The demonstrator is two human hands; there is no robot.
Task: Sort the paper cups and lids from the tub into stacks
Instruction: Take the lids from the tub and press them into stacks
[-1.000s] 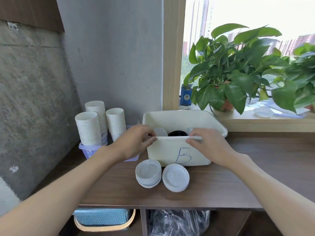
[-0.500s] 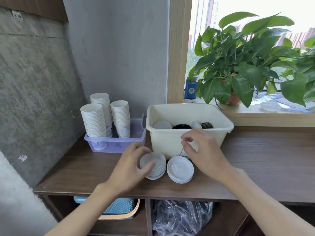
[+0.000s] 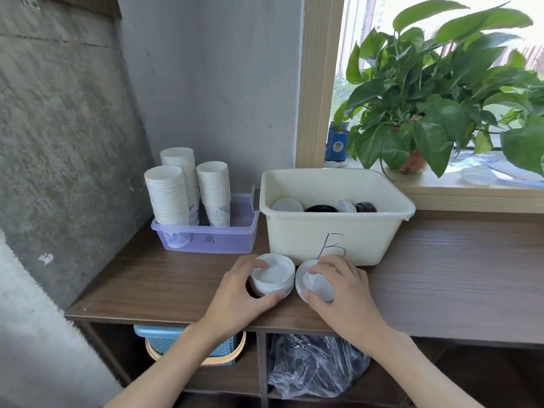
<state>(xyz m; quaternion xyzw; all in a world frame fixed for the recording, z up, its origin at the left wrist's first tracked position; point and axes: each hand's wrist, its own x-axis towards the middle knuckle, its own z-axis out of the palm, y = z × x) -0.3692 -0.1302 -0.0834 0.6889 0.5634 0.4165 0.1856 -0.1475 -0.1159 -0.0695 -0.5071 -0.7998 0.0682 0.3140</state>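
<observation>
1. Left stack of white lids [image 3: 273, 275]: on the wooden tabletop [image 3: 447, 260], just in front of the cream tub [image 3: 294, 234], side by side with item 2.
2. Right stack of white lids [image 3: 319, 285]: flatter than item 1, below the letter "B" written on the tub's front wall.
3. Left hand [image 3: 235, 293]: curled round the left stack, with the thumb [image 3: 273, 296] on the near side, the fingertips on the far rim, and the span narrowed to the stack's width.
4. Right hand [image 3: 344, 287]: cupped over the right stack, gripping it with the fingertips [image 3: 316, 269] on the far edge and the thumb at the near edge.
5. Loose lids [image 3: 287, 205]: white and black ones lying in the bottom of the tub.
6. Paper cups [image 3: 167, 195]: three upright stacks standing in a lilac plastic tray [image 3: 206, 240] just left of the tub, against the wall.
7. Potted plant [image 3: 426, 83]: leafy, on the windowsill behind the tub, with a small blue box [image 3: 338, 145] beside it.
8. Under the tabletop: a blue basket [image 3: 164, 340] on the left and a crumpled clear plastic bag [image 3: 315, 366] on the right.
</observation>
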